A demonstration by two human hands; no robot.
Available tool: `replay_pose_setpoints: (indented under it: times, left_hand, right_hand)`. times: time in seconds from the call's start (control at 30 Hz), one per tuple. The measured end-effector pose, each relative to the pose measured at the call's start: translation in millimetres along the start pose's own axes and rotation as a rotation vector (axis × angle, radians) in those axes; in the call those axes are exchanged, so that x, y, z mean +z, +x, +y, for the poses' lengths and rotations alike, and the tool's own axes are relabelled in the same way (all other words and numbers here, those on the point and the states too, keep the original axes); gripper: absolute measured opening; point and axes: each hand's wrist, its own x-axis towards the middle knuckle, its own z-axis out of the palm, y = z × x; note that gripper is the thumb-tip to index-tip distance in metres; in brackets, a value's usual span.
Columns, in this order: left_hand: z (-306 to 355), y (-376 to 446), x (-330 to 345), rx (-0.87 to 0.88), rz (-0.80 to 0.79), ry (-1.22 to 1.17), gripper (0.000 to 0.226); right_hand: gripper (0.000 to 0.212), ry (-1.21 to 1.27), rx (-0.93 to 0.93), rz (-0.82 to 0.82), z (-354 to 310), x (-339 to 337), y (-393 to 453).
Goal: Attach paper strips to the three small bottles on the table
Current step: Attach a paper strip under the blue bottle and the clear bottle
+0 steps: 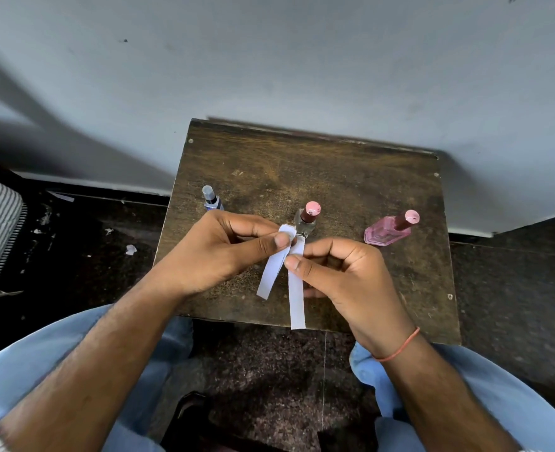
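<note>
Head view, looking down on a small dark wooden counter [351, 177] set against a pale wall. Item one: blue bottle [211, 200] with a grey cap, standing at the counter's left edge, its base hidden behind the left hand. Item two: clear bottle [307, 220] with a reddish-brown neck and pink cap, upright at centre, lower part covered by paper; contents cannot be made out. Item three: pink bottle [387, 231] with a pink cap, leaning to the right, well apart from the others, pink through its glass. Item four: two white paper strips [297, 288], held above the counter's near half, just in front of the clear bottle, their upper ends meeting and their lower ends splaying toward the viewer. Left hand [223, 249]: fingers curled, thumb and forefinger pinching the strips' top. Right hand [344, 272]: fingers curled, thumb pinching the longer strip just below; an orange band circles the wrist. Whether any strip touches the clear bottle cannot be told.
</note>
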Motion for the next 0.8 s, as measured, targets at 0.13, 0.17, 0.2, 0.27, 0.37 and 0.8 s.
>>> replay_pose_setpoints:
  times: [0.13, 0.17, 0.2, 0.27, 0.37, 0.8]
  left_hand:
    - [-4, 0, -3, -0.046, -0.014, 0.031, 0.020]
    - [-5, 0, -4, -0.048, -0.016, 0.025, 0.020]
    - [-6, 0, -4, -0.050, -0.009, 0.014, 0.020]
    - [-9, 0, -3, -0.062, 0.036, -0.009, 0.020]
    - [-12, 2, -2, -0.085, 0.094, -0.036, 0.021]
    - [-9, 1, 6, -0.058, 0.084, 0.057, 0.019]
  right_hand:
    - [0.009, -0.051, -0.081, -0.001, 4, 1, 2]
    - [0.010, -0.053, -0.098, -0.010, 5, 1, 2]
    - [0.010, -0.051, -0.111, -0.019, 5, 1, 1]
    - [0.014, -0.114, -0.163, -0.007, 7, 1, 0]
    - [0.028, -0.403, -0.344, 0.158, 13, -1, -1]
    - [0.010, -0.324, -0.300, 0.041, 16, 4, -1]
